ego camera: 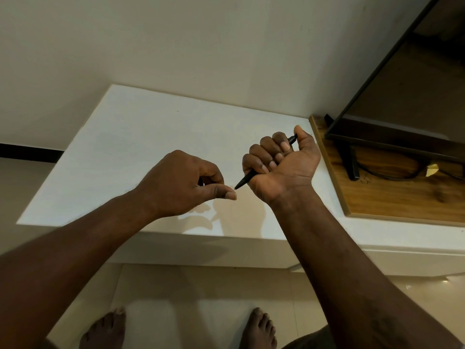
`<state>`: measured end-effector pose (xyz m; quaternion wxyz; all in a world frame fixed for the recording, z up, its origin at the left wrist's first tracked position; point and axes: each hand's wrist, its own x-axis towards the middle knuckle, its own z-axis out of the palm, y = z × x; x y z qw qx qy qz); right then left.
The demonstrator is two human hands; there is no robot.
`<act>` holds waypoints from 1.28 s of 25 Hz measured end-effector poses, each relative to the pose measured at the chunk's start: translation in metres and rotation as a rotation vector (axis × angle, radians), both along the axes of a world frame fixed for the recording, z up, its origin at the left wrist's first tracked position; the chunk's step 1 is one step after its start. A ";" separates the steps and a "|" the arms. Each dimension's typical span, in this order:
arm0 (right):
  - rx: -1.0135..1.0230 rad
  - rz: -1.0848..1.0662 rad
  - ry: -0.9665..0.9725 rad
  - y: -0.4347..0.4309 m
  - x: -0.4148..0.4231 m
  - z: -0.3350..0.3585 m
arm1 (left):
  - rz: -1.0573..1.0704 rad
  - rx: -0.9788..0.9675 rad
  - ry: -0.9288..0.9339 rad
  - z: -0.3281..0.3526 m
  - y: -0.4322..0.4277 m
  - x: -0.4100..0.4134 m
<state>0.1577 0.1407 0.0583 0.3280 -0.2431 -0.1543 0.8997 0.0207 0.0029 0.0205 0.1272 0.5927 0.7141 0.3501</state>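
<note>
We see the right hand's [279, 162] fingers [266, 153] wrapped in a full fist round the pen [245, 178], with the thumb sitting on its top end. The left hand's [186, 182] fingers are curled in, thumb [226, 193] and forefinger pinched together right at the pen's fine point. We can't tell whether anything tiny sits in that pinch.

Our read is that we're at the fiddly middle of the job. The pen is in hand and its tip is being tended, but nothing is written and nothing is set down yet.

The pen is slim and matte black, tapering to a needle-thin tip that slants down towards the left thumb. It is held in the air over the white counter's [125, 147] near edge, towards its right end, short of the wooden board [402, 197] there.
</note>
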 end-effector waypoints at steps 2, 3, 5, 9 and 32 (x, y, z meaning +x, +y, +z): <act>-0.002 0.001 -0.006 0.000 0.000 0.000 | 0.004 -0.004 -0.002 0.000 0.000 0.000; -0.002 0.003 -0.008 0.000 0.000 0.000 | 0.005 -0.003 0.002 0.000 -0.001 0.000; -0.004 0.007 -0.007 0.000 0.000 -0.001 | 0.008 0.000 0.009 0.000 -0.001 0.000; -0.006 0.019 -0.003 0.000 -0.001 -0.002 | 0.007 -0.001 0.011 0.001 0.001 0.001; -0.043 0.044 -0.019 -0.005 -0.004 -0.003 | 0.096 0.086 0.209 -0.001 -0.001 0.005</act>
